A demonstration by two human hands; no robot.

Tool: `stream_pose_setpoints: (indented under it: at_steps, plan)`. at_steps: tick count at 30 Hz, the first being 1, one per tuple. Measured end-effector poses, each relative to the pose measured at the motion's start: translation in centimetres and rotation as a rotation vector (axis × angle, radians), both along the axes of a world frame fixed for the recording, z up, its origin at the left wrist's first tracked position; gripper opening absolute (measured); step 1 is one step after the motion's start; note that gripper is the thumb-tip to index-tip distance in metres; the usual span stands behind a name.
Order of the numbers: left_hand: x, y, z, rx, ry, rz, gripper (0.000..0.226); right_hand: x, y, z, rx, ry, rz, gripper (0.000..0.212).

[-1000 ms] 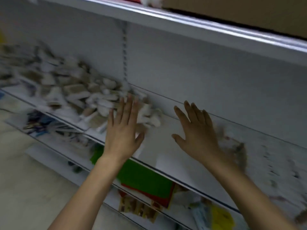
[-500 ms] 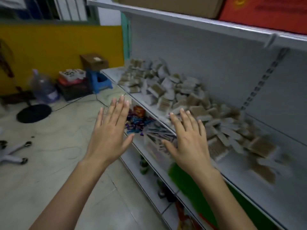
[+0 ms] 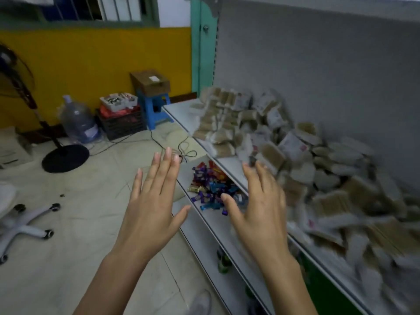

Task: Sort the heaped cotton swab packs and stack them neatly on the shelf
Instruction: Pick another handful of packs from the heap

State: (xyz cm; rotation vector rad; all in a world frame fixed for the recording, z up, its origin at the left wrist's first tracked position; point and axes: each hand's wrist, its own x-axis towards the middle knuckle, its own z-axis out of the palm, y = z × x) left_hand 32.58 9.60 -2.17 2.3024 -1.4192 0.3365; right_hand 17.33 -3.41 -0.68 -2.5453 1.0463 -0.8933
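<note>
Left hand (image 3: 150, 208), right hand (image 3: 259, 214) still raised, empty.

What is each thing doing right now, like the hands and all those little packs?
Left hand: open, holding nothing.
Right hand: open, holding nothing.
Clear cotton swab packs: heaped untidily on white metal shelf.
Colourful wrapped sweets: loose pile, shelf below.
Brown cardboard box: closed, on blue plastic stool.

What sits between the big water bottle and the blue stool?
A black crate with white trays on top, against the yellow wall; the head view shows it.
</note>
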Motion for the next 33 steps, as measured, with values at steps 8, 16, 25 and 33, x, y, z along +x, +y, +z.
stream_pose_setpoints:
  at_steps: [8, 16, 25, 33]
  plan:
    - [13.7, -8.0, 1.7, -0.030, 0.066, -0.026, 0.087, 14.3, -9.0, 3.3, 0.012, 0.012, 0.071, 0.059]
    - [24.1, -17.5, -0.3, -0.081, 0.217, -0.192, 0.083, 21.8, -15.3, 1.9, 0.049, 0.008, 0.036, 0.046]
    - [41.4, -30.2, -3.8, 0.034, 0.430, -0.487, 0.081, 38.0, -24.8, 1.3, 0.069, 0.141, -0.217, 0.030]
    - [47.5, -39.7, -4.0, 0.121, 0.521, -0.748, 0.080, 44.4, -35.1, 3.4, 0.131, 0.465, -0.449, 0.071]
